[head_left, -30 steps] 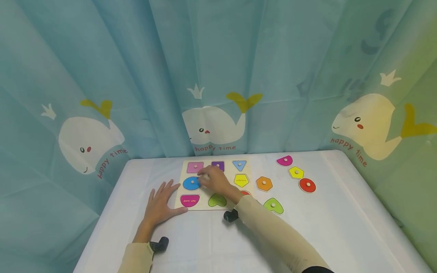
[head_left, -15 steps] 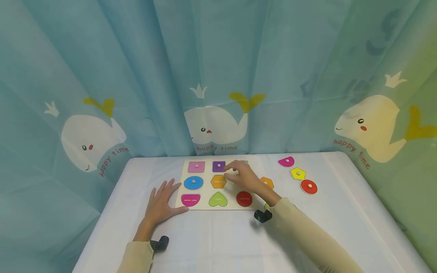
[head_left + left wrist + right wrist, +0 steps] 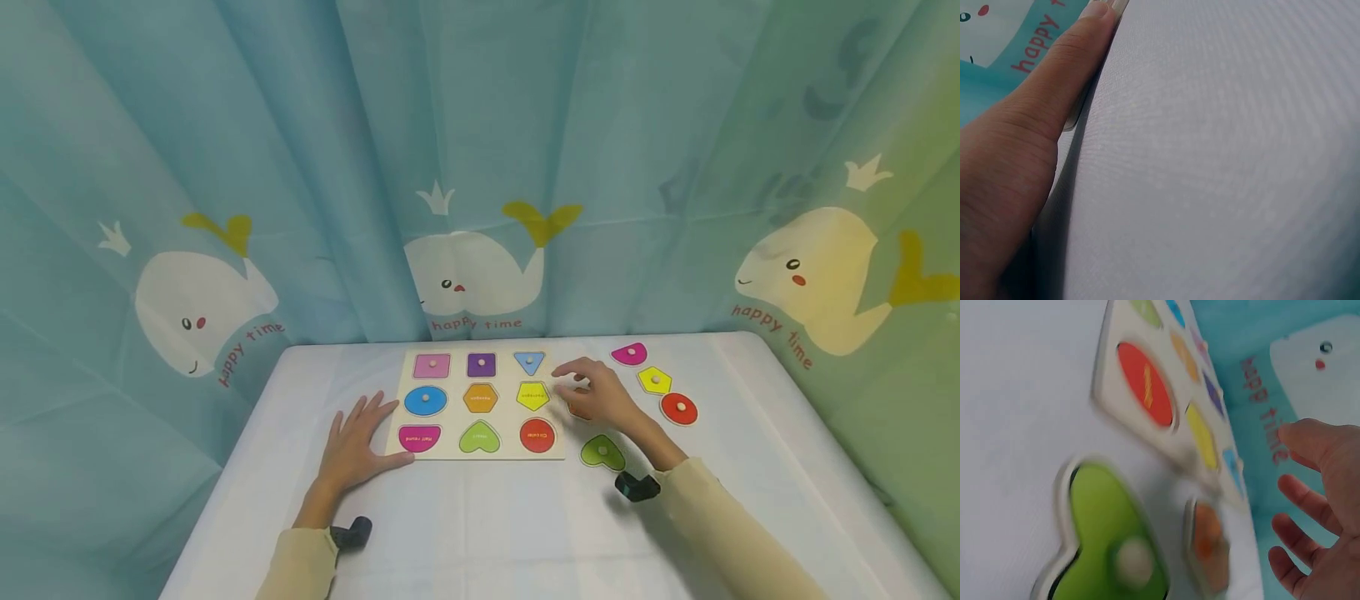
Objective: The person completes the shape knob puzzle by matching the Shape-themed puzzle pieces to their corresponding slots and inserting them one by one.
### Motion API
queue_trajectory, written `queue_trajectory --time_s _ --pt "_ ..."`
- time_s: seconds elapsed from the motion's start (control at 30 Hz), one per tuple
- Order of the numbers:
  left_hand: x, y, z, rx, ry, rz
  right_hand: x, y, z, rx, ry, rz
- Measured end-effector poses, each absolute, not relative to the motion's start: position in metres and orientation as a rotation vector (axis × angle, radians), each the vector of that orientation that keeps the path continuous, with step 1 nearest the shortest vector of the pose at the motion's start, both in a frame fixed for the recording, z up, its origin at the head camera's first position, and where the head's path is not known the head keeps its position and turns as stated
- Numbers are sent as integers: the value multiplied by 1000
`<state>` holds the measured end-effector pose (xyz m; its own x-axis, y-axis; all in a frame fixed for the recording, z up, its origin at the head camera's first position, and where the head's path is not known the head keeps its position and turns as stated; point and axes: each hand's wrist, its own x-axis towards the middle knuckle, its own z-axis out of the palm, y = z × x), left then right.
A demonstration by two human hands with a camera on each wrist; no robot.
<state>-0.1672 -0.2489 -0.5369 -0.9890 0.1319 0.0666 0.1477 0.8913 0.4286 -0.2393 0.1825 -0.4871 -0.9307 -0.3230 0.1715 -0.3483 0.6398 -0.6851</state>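
A wooden shape-puzzle board [image 3: 510, 437] lies on the white table. My left hand [image 3: 351, 450] rests flat beside it with fingers spread, fingertips at its left edge and thumb at the near left corner. Knobbed pieces sit in its slots: a pink square [image 3: 423, 372], a purple square [image 3: 472, 370], a light-blue triangle [image 3: 522, 358] and a blue oval [image 3: 414, 402]. Printed slots for other shapes show bare. My right hand [image 3: 603, 398] hovers just right of the board, fingers loosely bent around nothing. It partly covers the orange hexagon piece [image 3: 1205, 532].
A green heart piece [image 3: 596, 457] lies near the board's right corner. Farther right are a magenta half-round piece [image 3: 622, 358], a yellow pentagon piece [image 3: 649, 386] and a red circle piece [image 3: 672, 414]. A whale-print curtain [image 3: 480, 125] hangs behind the table.
My right hand has let go at the blue oval, which sits in its slot, and has moved right across the board to over the orange hexagon. My left hand stays put.
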Motion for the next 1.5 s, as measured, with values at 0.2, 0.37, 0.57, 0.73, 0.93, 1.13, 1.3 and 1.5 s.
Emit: queue_trajectory --time_s 0.2,0.37,0.57,0.73,0.93,1.13,1.3,1.5 --pt "-168 -249 -537 -217 -3038 -675 -237 205 -505 420 -2900 1182" --pt "-168 -248 -537 -216 -3039 -674 -236 216 -517 404 -2911 1210" --pt "-167 -248 -539 -217 -3030 -683 -233 224 -526 425 -2876 1228" --pt "-166 -249 -541 -227 -3005 -689 -234 226 -528 427 -2860 1250" --pt "-167 -250 -540 -227 -3004 -700 -235 225 -531 413 -2847 1266" --pt "-167 -250 -541 -243 -2982 -686 -234 225 -535 399 -2817 1291" --pt "-168 -249 -541 -238 -2985 -697 -234 226 -535 382 -2808 1297" --pt "-168 -249 -539 -218 -3027 -691 -234 225 -535 361 -2827 1304"
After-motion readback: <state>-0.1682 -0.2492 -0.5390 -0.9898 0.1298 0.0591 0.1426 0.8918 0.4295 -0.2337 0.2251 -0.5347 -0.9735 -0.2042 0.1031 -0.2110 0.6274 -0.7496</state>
